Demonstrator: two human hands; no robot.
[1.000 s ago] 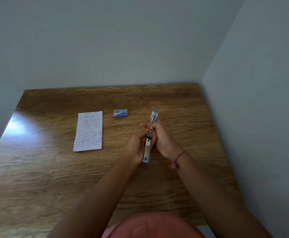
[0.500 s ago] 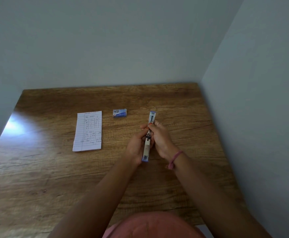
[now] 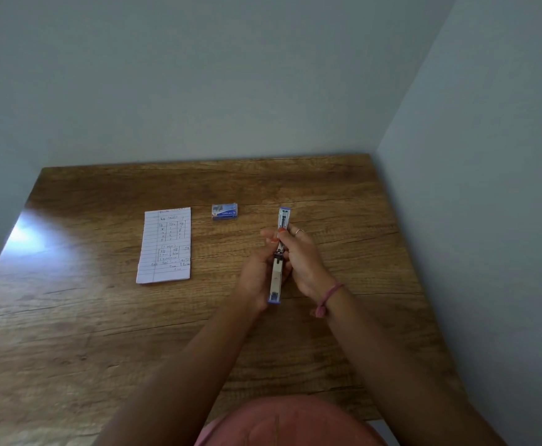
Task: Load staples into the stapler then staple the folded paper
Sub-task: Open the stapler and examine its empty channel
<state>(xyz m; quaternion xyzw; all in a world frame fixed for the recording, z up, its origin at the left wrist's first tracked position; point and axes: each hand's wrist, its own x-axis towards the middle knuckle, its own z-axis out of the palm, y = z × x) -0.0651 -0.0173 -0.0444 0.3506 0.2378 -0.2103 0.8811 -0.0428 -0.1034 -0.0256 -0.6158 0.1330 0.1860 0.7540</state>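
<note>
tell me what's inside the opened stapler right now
The stapler, held by the left hand and right hand, lies swung open, showing a metal channel. Staples inside cannot be made out; fingers cover the middle.

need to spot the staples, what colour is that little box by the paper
Blue with white, best seen in the head view: the staple box.

Table [image 3: 70,333] front-left bare; staple box [image 3: 224,211], paper [image 3: 165,246] obstruct rear.
</note>
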